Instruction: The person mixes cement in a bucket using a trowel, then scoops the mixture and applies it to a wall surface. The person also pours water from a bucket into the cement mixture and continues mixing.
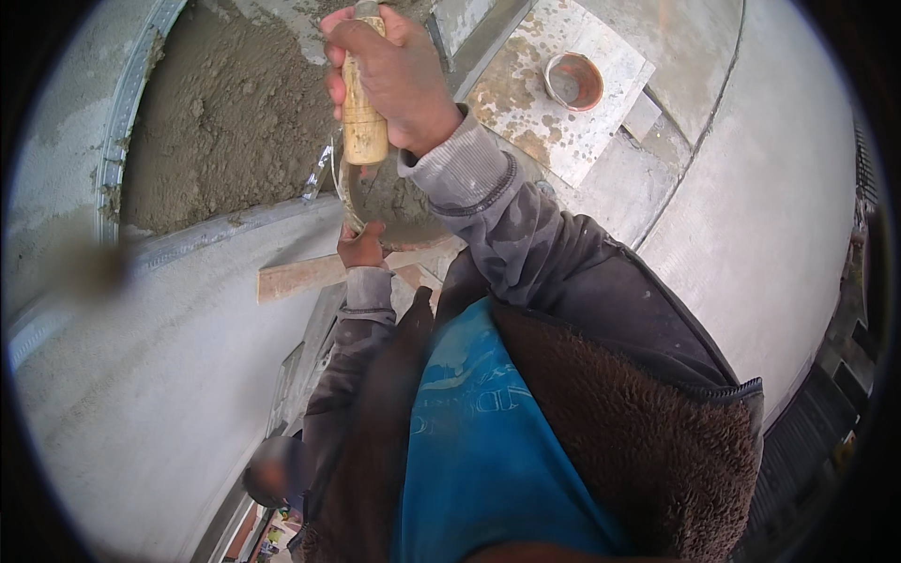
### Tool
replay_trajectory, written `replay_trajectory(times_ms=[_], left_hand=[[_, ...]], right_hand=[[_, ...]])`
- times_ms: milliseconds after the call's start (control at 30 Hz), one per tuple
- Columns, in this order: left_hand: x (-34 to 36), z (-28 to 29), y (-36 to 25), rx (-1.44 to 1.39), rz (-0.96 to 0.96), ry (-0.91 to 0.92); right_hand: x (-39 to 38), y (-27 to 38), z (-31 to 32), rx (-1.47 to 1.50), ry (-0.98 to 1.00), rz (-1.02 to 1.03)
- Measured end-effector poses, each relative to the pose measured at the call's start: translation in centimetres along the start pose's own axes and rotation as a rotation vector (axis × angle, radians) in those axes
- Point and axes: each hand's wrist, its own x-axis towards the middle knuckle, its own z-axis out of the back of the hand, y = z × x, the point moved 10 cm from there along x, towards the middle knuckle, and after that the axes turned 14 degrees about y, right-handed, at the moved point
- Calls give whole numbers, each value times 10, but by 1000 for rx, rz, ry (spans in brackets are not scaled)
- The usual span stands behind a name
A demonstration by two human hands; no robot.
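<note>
At the far left we see a patch of wet grey mortar (225,113) spread on the wall, edged by a metal corner bead (117,131). Our left hand (361,249) comes next — its grip is closed on the rim of a mortar pan (394,202), holding it up beneath the work. A wooden batten (300,277) lies just below that hand. Above, our right hand (394,70) is wrapped fully round the yellow wooden handle (364,127) of a trowel — its blade is hidden. Further right, a small round cup (573,82) sits on a stained square tile (558,89).
</note>
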Motion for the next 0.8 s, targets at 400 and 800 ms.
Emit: replay_trajectory(times_ms=[400,800], left_hand=[[3,-149,-102,589,-598,92],[-2,-154,-123,521,-524,184]], right_hand=[[-154,-95,211,-1687,153,-678],[-205,-124,182,373,-72,-932]])
